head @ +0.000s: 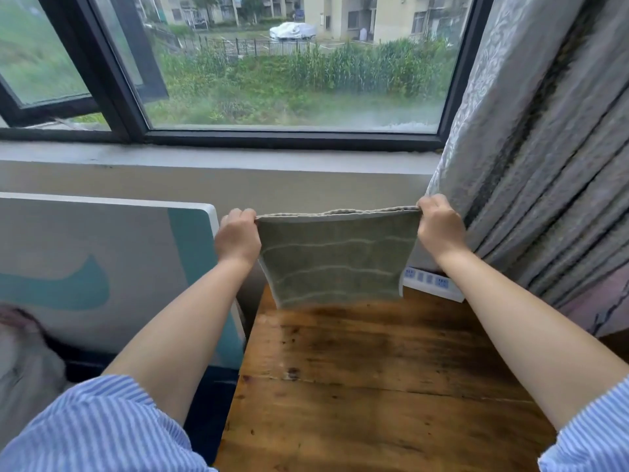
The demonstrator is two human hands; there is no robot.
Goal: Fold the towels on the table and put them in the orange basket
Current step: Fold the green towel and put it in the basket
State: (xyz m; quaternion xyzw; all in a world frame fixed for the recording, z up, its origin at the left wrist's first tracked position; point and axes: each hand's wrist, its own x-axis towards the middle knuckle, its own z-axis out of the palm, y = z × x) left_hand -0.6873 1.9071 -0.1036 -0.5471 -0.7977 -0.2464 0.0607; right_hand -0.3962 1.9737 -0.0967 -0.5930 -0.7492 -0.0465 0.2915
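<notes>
Wooden table [374, 386] fills the lower middle of my view, its boards dark-stained and bare where I can see them. Behind it the window [289, 69] looks onto greenery, with a grey curtain [544, 148] hanging at the right and a white-and-teal panel [102, 267] leaning at the left. I hold the green striped towel [335, 260] in the air above the table's far edge, doubled over, its layered top edge stretched level. My left hand [237, 238] pinches the left top corner and my right hand [439, 224] pinches the right one, fingers curled tight over the cloth. A white power strip [432, 282] lies just behind the towel's hanging edge.

I judge the risk to be the layers slipping apart if either pinch loosens, or the hem catching the power strip as it comes down. The orange basket is out of view. No brand or writing is legible anywhere.
</notes>
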